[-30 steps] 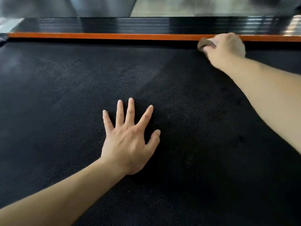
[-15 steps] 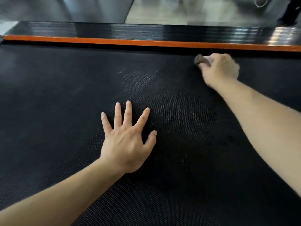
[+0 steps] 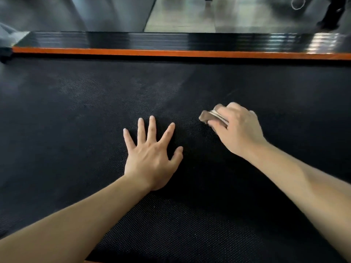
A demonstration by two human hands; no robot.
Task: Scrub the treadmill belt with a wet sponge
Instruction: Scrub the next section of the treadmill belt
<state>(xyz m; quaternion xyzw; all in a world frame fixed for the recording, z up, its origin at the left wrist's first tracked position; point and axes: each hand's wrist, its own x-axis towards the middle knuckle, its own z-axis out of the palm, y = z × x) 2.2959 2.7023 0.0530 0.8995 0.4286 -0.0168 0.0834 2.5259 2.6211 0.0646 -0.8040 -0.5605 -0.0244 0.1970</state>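
Left hand (image 3: 152,158) flat on black belt (image 3: 76,114), fingers spread. Right hand (image 3: 239,130) grips brown sponge (image 3: 209,117) on belt, just beside. Orange strip (image 3: 171,53) at far edge.

Hidden, blurred and cut-off parts
The right hand (image 3: 240,130) covers most of the motion-blurred sponge (image 3: 207,117). The treadmill belt (image 3: 95,111) runs past both side edges. The floor (image 3: 180,16) beyond is smeared, and a white loop (image 3: 298,3) there is cut off, unidentifiable.

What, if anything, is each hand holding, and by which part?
The right hand grips the sponge, fingers curled over most of it; one end sticks out. The left hand holds nothing, flat on the treadmill belt.
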